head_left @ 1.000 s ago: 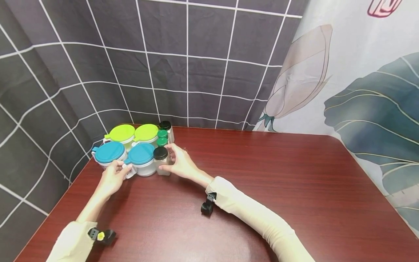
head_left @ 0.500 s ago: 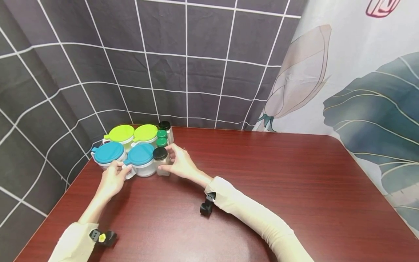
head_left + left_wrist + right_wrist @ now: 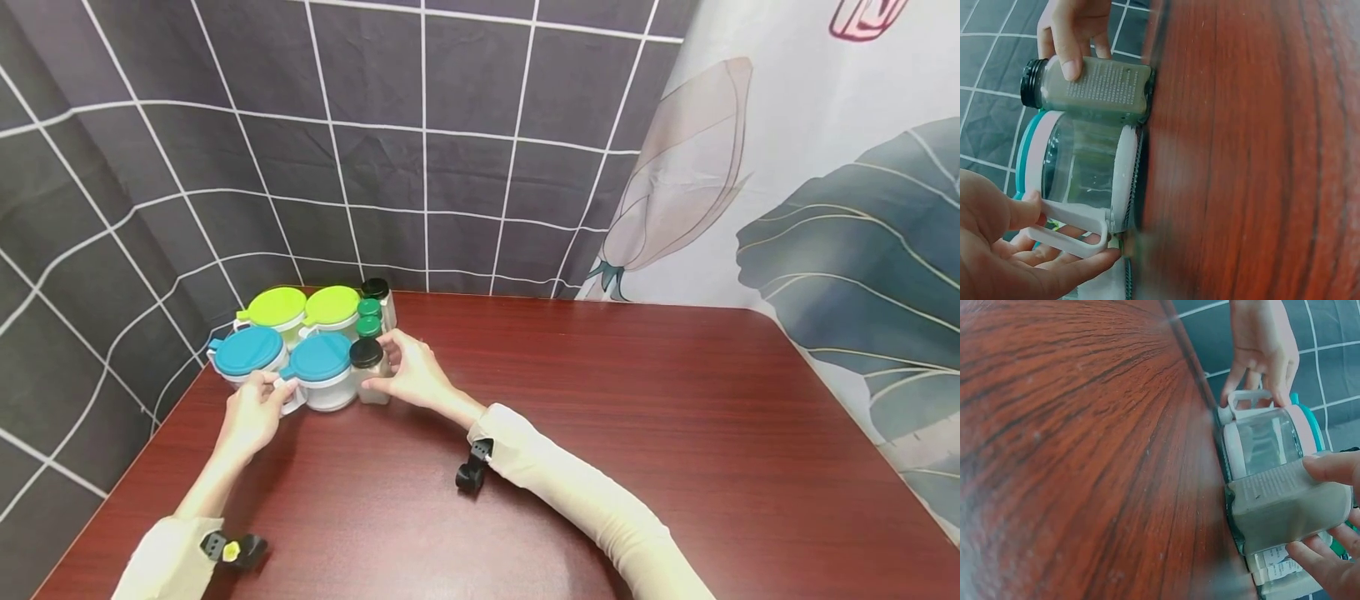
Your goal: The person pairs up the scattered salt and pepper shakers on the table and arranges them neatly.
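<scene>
My left hand (image 3: 251,417) holds the white handle (image 3: 1079,217) of a clear seasoning jar (image 3: 321,358) with a blue lid and a white base. The thumb lies on one side of the handle, fingers on the other. My right hand (image 3: 418,372) grips a square spice bottle (image 3: 1100,86) with a black cap and small print, thumb and fingers on opposite sides. Jar and bottle stand side by side, upright on the table. A second blue-lidded jar (image 3: 249,351) is just left of the held one, partly behind my left hand.
Two jars with lime-green lids, one on the left (image 3: 276,307) and one on the right (image 3: 332,306), stand behind the blue ones. Two green-capped bottles (image 3: 369,326) and another black-capped bottle (image 3: 377,292) line the group's right side. A grey checked curtain (image 3: 465,183) hangs behind the reddish-brown table (image 3: 600,417).
The blue-lidded jar in my left hand has shifted slightly toward me, and the left hand with it. My right hand keeps its grip on the black-capped bottle.
</scene>
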Tool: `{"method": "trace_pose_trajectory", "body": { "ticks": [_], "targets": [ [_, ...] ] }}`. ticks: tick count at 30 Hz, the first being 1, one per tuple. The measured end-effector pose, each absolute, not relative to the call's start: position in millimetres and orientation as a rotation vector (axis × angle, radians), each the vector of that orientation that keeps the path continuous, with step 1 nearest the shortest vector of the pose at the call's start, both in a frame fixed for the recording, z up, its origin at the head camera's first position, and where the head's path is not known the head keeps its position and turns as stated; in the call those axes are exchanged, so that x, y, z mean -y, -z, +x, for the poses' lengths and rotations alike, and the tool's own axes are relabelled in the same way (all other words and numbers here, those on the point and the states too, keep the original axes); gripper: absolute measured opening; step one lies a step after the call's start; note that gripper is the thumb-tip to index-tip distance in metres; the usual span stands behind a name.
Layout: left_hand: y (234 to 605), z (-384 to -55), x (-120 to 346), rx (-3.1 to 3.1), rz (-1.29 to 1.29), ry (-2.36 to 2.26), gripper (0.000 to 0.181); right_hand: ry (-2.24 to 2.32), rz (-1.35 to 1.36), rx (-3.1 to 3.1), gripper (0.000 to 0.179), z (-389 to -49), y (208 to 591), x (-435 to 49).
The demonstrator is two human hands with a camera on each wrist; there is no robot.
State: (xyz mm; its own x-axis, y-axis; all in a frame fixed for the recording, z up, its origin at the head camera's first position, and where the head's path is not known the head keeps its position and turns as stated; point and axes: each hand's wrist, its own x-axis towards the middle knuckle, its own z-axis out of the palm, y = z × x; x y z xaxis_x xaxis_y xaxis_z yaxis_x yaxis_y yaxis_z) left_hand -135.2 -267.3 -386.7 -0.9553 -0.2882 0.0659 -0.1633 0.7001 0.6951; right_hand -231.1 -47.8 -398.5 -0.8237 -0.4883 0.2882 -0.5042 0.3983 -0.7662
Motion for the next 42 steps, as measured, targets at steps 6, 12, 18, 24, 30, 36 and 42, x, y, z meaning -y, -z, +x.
{"method": "trace_pose_trajectory", "body": {
  "ticks": [6, 12, 18, 24, 30, 36, 42],
  "targets": [
    [385, -131, 267, 2.743, 0.361, 1.092, 0.032, -1.411, 0.954, 2.630, 0.052, -229, 397, 46],
    [382, -128, 266, 2.751, 0.336, 1.097, 0.034, -1.418, 0.959, 2.624, 0.052, -227, 396, 41],
    [378, -126, 263, 2.759, 0.318, 1.113, 0.034, -1.459, 0.961, 2.588, 0.050, -225, 394, 34],
    [376, -124, 259, 2.762, 0.320, 1.129, 0.032, -1.447, 0.968, 2.569, 0.048, -225, 394, 27],
    [377, -123, 256, 2.750, 0.300, 1.144, 0.029, -1.475, 0.981, 2.548, 0.048, -224, 394, 21],
    [377, -122, 253, 2.741, 0.287, 1.180, 0.030, -1.504, 0.974, 2.540, 0.047, -223, 392, 15],
    [380, -121, 249, 2.742, 0.266, 1.219, 0.031, -1.498, 0.973, 2.533, 0.046, -222, 391, 10]
  ]
}}
